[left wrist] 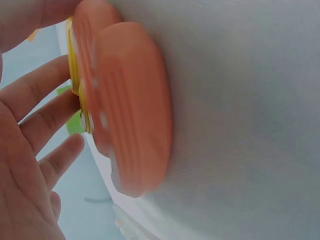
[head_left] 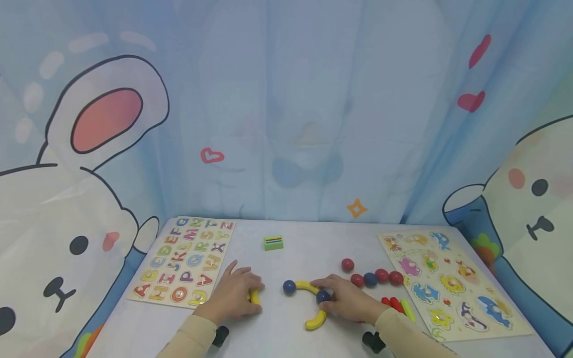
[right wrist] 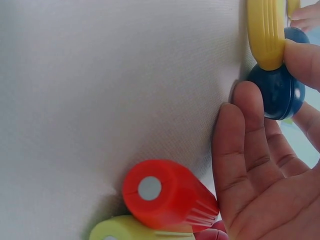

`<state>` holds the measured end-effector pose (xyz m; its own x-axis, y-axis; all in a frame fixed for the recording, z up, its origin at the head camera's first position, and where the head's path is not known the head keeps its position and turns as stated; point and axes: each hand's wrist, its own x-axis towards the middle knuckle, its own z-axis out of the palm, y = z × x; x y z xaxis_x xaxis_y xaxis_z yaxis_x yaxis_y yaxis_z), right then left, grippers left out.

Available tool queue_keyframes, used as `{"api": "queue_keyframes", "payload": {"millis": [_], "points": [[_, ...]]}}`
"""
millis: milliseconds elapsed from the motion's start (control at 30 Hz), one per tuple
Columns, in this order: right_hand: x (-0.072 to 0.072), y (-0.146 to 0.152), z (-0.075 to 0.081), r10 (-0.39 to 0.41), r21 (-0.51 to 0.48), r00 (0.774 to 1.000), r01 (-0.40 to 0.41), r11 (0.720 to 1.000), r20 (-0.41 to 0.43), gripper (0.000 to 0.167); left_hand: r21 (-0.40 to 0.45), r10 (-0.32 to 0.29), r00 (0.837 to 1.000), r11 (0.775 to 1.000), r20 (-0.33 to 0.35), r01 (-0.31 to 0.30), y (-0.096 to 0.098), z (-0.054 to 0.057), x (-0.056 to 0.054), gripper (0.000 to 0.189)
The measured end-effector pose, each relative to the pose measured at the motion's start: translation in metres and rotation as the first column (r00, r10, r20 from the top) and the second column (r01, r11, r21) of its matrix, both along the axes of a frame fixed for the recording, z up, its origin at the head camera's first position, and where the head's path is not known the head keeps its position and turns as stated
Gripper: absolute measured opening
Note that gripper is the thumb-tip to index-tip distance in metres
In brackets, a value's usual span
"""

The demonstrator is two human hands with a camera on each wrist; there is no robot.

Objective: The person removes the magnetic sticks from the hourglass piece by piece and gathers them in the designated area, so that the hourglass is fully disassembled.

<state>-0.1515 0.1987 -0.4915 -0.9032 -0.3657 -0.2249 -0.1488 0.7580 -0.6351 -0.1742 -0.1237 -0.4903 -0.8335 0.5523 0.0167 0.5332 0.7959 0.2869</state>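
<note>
My left hand [head_left: 235, 293] is low over the table, its thumb and fingertips around yellow curved rods [head_left: 254, 297]. In the left wrist view, two orange rods [left wrist: 132, 110] lie beside those yellow ones [left wrist: 74, 65], close under the palm; the hand hides them from the head view. With thumb and fingers my right hand [head_left: 351, 298] holds a dark blue ball [right wrist: 277, 92]. A yellow curved rod [head_left: 316, 320] meets this ball at the front. Another yellow curved rod [head_left: 306, 286] runs from near the fingertips to a second blue ball [head_left: 289, 287].
Red balls [head_left: 347, 265] and a blue one [head_left: 370, 280] lie behind the right hand. Red rods [head_left: 396, 304] and a lime rod [head_left: 408, 311] sit by the right wrist. A letter board [head_left: 212, 271] is left, an animal board [head_left: 394, 266] right, a green block [head_left: 273, 243] behind.
</note>
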Motion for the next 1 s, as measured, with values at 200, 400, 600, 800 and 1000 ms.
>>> {"api": "queue_keyframes", "payload": {"millis": [200, 400, 600, 800, 1000], "points": [[0.001, 0.0, 0.001, -0.013, 0.002, 1.0, 0.013, 1.0, 0.009, 0.054, 0.069, -0.004, 0.999, 0.998, 0.032, 0.002, 0.01, 0.001, 0.001, 0.056], [0.001, -0.003, 0.001, -0.036, 0.029, 0.999, 0.036, 0.999, 0.008, 0.053, 0.172, -0.038, 0.984, 0.985, 0.172, 0.008, 0.039, -0.001, 0.003, 0.063], [0.002, -0.012, -0.003, -0.098, 0.024, 0.995, 0.098, 0.995, 0.008, 0.058, 0.166, -0.066, 0.98, 0.985, 0.186, 0.035, 0.05, -0.005, 0.002, 0.054], [0.0, -0.016, -0.006, -0.171, -0.024, 0.984, 0.17, 0.985, -0.046, 0.06, 0.228, -0.084, 0.968, 0.973, 0.236, 0.029, 0.048, -0.001, 0.005, 0.036], [-0.001, -0.022, -0.006, -0.196, -0.093, 0.978, 0.19, 0.977, -0.063, 0.062, 0.238, -0.082, 0.966, 0.971, 0.247, 0.022, 0.05, -0.003, 0.007, 0.031]]}}
